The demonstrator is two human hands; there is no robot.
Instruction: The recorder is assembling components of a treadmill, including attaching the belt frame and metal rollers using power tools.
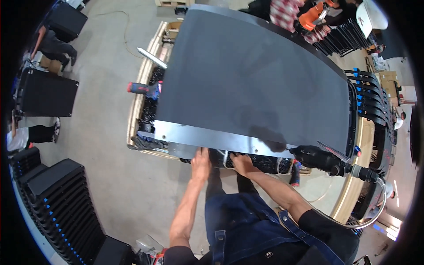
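Note:
A large dark grey panel (256, 84) lies before me, a bare metal strip (207, 136) running along its near edge. At that strip's lower edge is my left hand (201, 167), its fingers close together and pointing away from me. Just right of it, my right hand (243, 165) has its fingers curled in at the same edge, near a pale cord (226, 159) and a black, shiny wrapped bundle (265, 164) below the strip. Whatever either hand grips is hidden. Over the panel's near right corner is a black power tool (316, 159) with a clear hose (382, 198).
A cordless driver (145, 89) rests at the panel's left side, beside a silver bar (152, 58). Another driver (295, 174) is below the near right corner. Across the panel, a person in plaid (282, 13) is beside an orange tool (312, 17). Stacked black parts (66, 203) stand lower left.

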